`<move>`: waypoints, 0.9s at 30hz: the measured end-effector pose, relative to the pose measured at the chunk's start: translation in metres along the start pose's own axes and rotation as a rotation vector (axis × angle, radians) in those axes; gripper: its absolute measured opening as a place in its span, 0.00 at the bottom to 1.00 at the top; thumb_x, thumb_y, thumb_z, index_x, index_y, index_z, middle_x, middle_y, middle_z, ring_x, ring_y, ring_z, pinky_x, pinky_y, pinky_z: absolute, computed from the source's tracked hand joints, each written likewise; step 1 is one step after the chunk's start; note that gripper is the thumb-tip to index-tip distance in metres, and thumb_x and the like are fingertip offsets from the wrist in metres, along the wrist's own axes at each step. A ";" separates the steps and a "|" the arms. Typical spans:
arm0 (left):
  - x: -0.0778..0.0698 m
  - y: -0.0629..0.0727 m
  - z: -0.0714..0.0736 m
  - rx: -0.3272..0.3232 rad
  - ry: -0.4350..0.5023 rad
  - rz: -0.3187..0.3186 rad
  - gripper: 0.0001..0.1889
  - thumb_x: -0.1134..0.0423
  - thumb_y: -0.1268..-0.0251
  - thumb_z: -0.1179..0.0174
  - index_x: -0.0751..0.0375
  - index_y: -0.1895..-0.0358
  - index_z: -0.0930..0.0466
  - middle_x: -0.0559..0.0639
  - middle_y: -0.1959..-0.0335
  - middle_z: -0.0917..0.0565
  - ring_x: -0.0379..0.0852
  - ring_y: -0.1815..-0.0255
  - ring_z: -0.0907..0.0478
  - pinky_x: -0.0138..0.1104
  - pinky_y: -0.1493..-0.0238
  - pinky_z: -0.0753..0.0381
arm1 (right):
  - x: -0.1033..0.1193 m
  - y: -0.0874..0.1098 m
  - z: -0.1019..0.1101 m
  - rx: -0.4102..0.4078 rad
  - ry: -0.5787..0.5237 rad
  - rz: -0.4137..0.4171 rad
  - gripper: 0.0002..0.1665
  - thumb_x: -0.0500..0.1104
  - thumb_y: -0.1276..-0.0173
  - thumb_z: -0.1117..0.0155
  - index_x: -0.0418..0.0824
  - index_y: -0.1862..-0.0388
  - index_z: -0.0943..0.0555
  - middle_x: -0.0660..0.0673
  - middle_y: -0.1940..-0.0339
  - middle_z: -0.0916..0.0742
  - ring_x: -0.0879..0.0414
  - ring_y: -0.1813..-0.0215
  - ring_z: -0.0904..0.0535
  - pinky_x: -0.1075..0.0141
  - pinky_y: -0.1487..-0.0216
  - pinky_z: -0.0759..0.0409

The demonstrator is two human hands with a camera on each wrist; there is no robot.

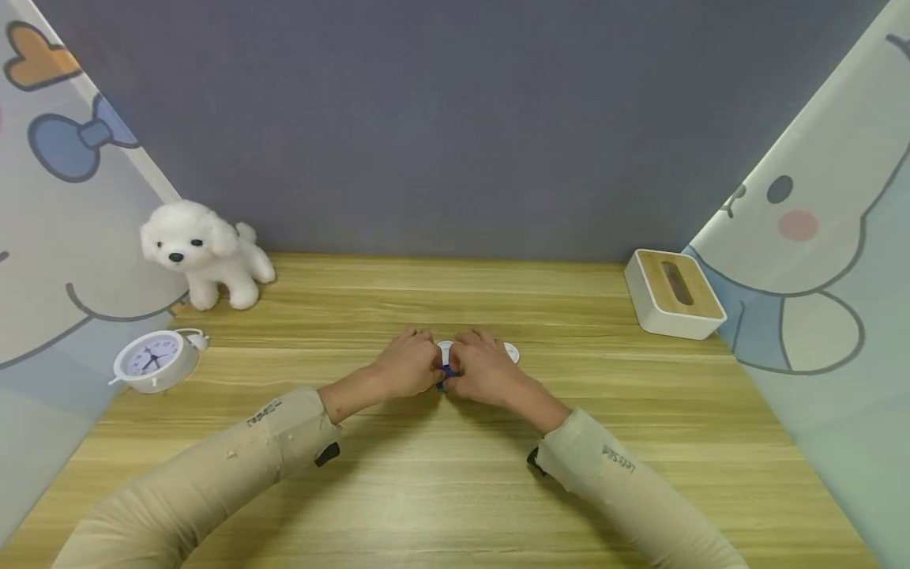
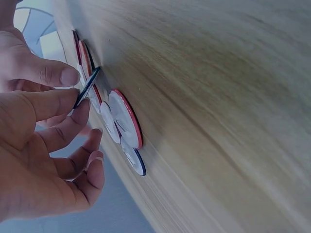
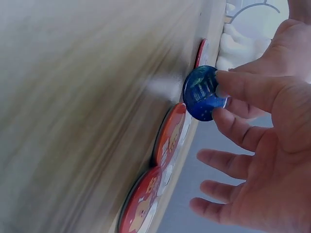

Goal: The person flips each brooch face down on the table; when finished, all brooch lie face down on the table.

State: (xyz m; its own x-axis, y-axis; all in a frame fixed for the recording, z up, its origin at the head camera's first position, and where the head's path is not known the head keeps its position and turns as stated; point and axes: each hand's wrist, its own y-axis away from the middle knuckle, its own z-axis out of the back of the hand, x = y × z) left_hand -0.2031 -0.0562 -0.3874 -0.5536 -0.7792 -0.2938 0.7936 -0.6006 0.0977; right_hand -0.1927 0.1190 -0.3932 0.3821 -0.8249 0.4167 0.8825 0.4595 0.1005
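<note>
Blue disc (image 3: pixel 199 94), small, round and glossy, was held at the tips of our fingers, midway between our two hands over the wooden desk (image 1: pixel 441 506). Being round, it gave us no long axis, so what counted was its tilt. It was tipped up rather than laid flat: our right wrist view met its patterned blue face, while our left wrist view caught it almost edge-on, as a thin, dark, slanting line. We could not tell whether its lower rim touched the desk.

Neither hand was nearer, since both were on it. Our left hand (image 1: pixel 407 366) pinched it tightly between thumb and forefinger, closed down to the disc's own thinness, its other fingers bent and holding nothing. Our right hand (image 1: pixel 486 370) had it by the rim, thumb and forefinger a little apart along the edge, its remaining fingers stretched loosely away.

Other discs lay just beyond it, on the side away from us. In the head view one white disc (image 1: pixel 445 348) showed in the gap between our hands, and a second white disc (image 1: pixel 512 352) peeked out past the right one. At the left wrist we saw a red-rimmed disc (image 2: pixel 124 119); at the right wrist, an orange-red disc (image 3: pixel 170 133) beside a red disc (image 3: pixel 141 204).
</note>
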 end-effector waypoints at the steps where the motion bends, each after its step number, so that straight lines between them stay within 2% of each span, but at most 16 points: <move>1: 0.000 0.000 0.000 0.001 0.000 -0.002 0.09 0.60 0.34 0.33 0.58 0.72 0.13 0.46 0.71 0.18 0.46 0.59 0.28 0.43 0.45 0.33 | 0.001 0.000 0.000 0.002 -0.001 0.003 0.14 0.50 0.37 0.27 0.50 0.76 0.22 0.42 0.33 0.21 0.31 0.21 0.44 0.30 0.28 0.44; 8: 0.000 -0.001 0.002 -0.005 -0.001 -0.005 0.16 0.60 0.34 0.34 0.56 0.82 0.18 0.44 0.78 0.22 0.45 0.62 0.29 0.43 0.46 0.33 | 0.005 0.000 -0.002 0.012 0.007 0.009 0.16 0.55 0.38 0.26 0.50 0.76 0.21 0.40 0.28 0.24 0.32 0.21 0.45 0.31 0.27 0.46; 13: -0.001 -0.001 0.003 -0.014 -0.009 -0.025 0.18 0.60 0.33 0.36 0.54 0.85 0.20 0.43 0.83 0.23 0.45 0.64 0.28 0.43 0.48 0.32 | 0.007 0.000 -0.001 0.011 0.014 0.005 0.20 0.58 0.39 0.26 0.49 0.79 0.22 0.40 0.27 0.25 0.33 0.20 0.45 0.33 0.26 0.46; 18: -0.001 -0.002 0.004 0.007 0.003 -0.015 0.18 0.58 0.31 0.37 0.53 0.83 0.20 0.43 0.82 0.23 0.46 0.61 0.26 0.45 0.43 0.31 | 0.008 0.000 -0.003 0.003 0.033 0.010 0.22 0.60 0.38 0.27 0.49 0.80 0.24 0.40 0.27 0.25 0.34 0.20 0.45 0.33 0.26 0.46; 22: -0.001 -0.002 0.005 0.016 -0.001 0.005 0.17 0.59 0.29 0.40 0.55 0.80 0.18 0.45 0.78 0.21 0.46 0.59 0.26 0.45 0.42 0.31 | 0.009 -0.001 -0.004 -0.004 0.065 0.008 0.19 0.59 0.36 0.29 0.49 0.78 0.21 0.40 0.28 0.24 0.34 0.20 0.44 0.34 0.26 0.44; 27: -0.003 -0.002 0.008 0.007 -0.004 0.017 0.16 0.62 0.28 0.44 0.57 0.76 0.15 0.46 0.76 0.18 0.47 0.60 0.24 0.44 0.45 0.30 | 0.010 -0.002 -0.002 0.007 0.075 -0.011 0.12 0.53 0.34 0.31 0.48 0.73 0.18 0.40 0.28 0.24 0.34 0.21 0.43 0.34 0.27 0.42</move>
State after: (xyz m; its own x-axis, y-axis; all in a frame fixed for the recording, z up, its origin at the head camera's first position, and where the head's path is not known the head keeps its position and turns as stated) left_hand -0.2049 -0.0541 -0.3788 -0.5411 -0.7900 -0.2885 0.8009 -0.5886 0.1097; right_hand -0.1899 0.1097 -0.3909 0.3922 -0.8522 0.3462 0.8849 0.4523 0.1109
